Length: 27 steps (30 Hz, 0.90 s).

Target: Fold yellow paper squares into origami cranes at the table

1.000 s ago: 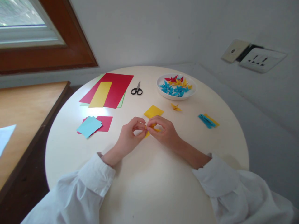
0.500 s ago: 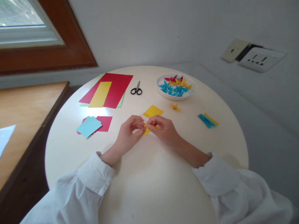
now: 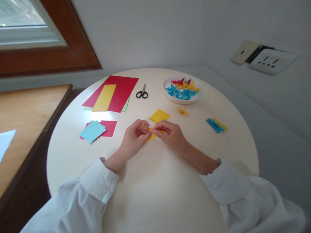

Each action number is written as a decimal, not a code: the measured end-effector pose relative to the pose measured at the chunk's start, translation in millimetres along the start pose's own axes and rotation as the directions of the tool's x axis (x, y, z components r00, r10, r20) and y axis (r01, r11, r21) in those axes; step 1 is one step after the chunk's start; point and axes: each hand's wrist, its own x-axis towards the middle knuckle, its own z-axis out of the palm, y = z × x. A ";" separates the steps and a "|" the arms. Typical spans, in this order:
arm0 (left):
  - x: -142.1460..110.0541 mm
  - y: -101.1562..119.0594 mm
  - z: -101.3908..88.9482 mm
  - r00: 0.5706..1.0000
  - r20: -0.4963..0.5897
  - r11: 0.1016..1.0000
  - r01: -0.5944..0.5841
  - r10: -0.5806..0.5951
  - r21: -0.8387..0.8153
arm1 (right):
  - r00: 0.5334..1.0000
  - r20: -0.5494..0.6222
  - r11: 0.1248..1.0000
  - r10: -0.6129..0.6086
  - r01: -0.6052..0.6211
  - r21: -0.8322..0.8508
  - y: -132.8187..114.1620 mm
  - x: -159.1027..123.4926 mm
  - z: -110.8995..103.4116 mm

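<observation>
Between my two hands is a small piece of yellow paper [image 3: 152, 136], partly covered by the fingers. My left hand [image 3: 136, 136] pinches its left side, thumb against forefinger. From the right, my right hand [image 3: 170, 133] pinches the same paper, its fingertips almost touching those of the left. Just beyond the hands lies a flat yellow paper square [image 3: 159, 115]. A folded yellow paper crane [image 3: 182, 111] rests a little farther off to the right. How the held paper is folded cannot be made out.
A white dish [image 3: 167, 97] of red, yellow and blue paper cranes stands at the back right. Black-handled scissors [image 3: 142, 93] lie beside red sheets [image 3: 126, 90]. Light blue squares [image 3: 92, 132] are at left, folded blue strips [image 3: 214, 125] at right, all on the round table [image 3: 155, 194].
The fingertips have shifted very slightly on the yellow paper, and a little less of it shows. Everything else stays in place.
</observation>
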 end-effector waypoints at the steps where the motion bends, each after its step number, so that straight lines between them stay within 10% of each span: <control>1: 0.3 -0.2 -0.4 1.000 -0.003 1.000 -0.002 0.002 -0.002 | 1.000 0.007 1.000 0.009 -0.009 0.005 -0.2 -0.2 0.2; 27: 1.5 3.1 -3.2 0.992 0.030 0.992 0.125 -0.125 -0.014 | 0.998 -0.017 0.988 0.060 -0.057 0.141 -3.2 -1.3 1.4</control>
